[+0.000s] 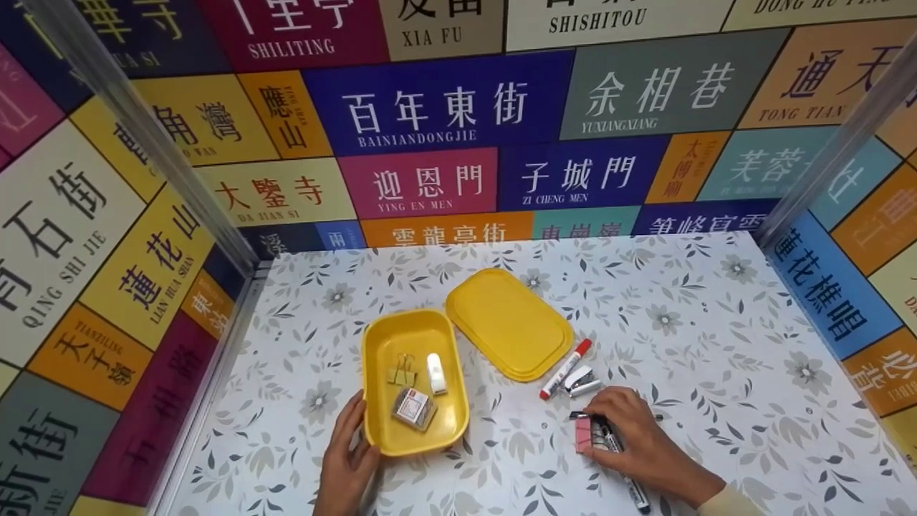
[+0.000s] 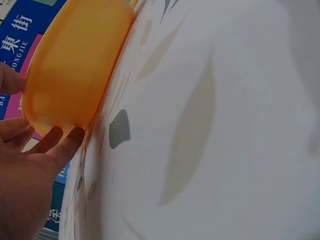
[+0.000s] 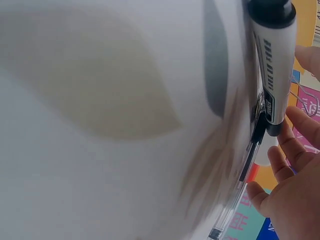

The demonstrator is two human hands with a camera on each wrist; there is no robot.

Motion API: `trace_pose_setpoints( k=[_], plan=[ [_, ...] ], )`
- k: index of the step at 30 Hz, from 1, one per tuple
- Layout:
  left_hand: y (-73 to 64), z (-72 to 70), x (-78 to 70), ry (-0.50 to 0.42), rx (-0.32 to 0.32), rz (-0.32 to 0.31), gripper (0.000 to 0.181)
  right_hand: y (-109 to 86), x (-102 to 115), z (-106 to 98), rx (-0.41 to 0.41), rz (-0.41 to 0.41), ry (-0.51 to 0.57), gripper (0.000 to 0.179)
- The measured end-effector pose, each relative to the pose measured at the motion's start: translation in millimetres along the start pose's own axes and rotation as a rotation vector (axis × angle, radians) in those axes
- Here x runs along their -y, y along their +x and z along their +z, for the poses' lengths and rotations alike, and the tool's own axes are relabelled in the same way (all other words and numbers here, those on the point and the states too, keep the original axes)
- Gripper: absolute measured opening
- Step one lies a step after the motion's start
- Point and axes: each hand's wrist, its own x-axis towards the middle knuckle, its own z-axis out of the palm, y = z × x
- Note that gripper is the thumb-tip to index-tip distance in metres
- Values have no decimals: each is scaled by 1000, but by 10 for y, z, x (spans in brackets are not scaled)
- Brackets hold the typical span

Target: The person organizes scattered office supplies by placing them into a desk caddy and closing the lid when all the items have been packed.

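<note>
On the left, a yellow box (image 1: 462, 401) without its lid holds a yellow binder clip (image 1: 402, 373), a white oblong piece (image 1: 435, 374) and a grey block (image 1: 414, 410) with a printed label. My left hand (image 1: 349, 448) rests against its near left corner, fingertips on the outer wall (image 2: 70, 65). My right hand (image 1: 634, 433) pinches a pink binder clip (image 1: 584, 434) between thumb and fingers; its wire handle (image 3: 306, 99) shows in the right wrist view. Beside this hand lie a black-capped marker (image 3: 274, 55) and a clear pen (image 3: 245, 170), partly hidden from above.
The yellow lid (image 1: 509, 322) lies flat behind and right of the box. Near its right corner are a red-capped marker (image 1: 566, 369) and a small white stapler-like item (image 1: 582, 381). Printed wall panels (image 1: 437, 107) enclose the floral tabletop (image 1: 666, 315).
</note>
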Motion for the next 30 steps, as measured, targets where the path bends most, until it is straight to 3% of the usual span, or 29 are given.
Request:
trace_pose_setpoints(
  k=[6,15,23,30],
  plan=[
    [-8,3,12,-6,3,21,70,-2,10,5,-16,-28,-23,53],
    [-9,15,-9,19,-20,-31,72,-18,4,-4,47,45,-45,54],
    [22,35,-36,76,-24,-75,74,-37,-16,11,47,18,-64,56],
    [13,38,-31,74,-25,-69,73,-44,-22,20,27,-15,-50,54]
  ],
)
